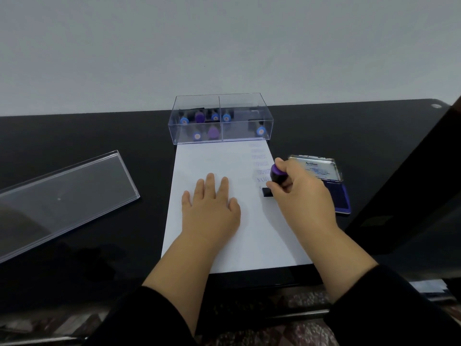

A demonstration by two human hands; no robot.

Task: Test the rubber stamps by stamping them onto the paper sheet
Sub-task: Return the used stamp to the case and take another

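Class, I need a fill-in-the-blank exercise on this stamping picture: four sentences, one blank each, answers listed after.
1. The left hand lies flat on the ____.
2. The right hand grips a stamp with a ____ knob.
3. The ink pad lies to the ____ of the paper sheet.
4. The clear lid lies on the table, ____ the clear box.

Answers: paper sheet; purple; right; off

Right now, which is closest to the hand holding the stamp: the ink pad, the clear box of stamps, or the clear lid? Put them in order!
From the right hand:
1. Ink pad: right beside it, just to its right.
2. Clear box: farther back, at the top of the paper.
3. Clear lid: far off on the left side of the table.
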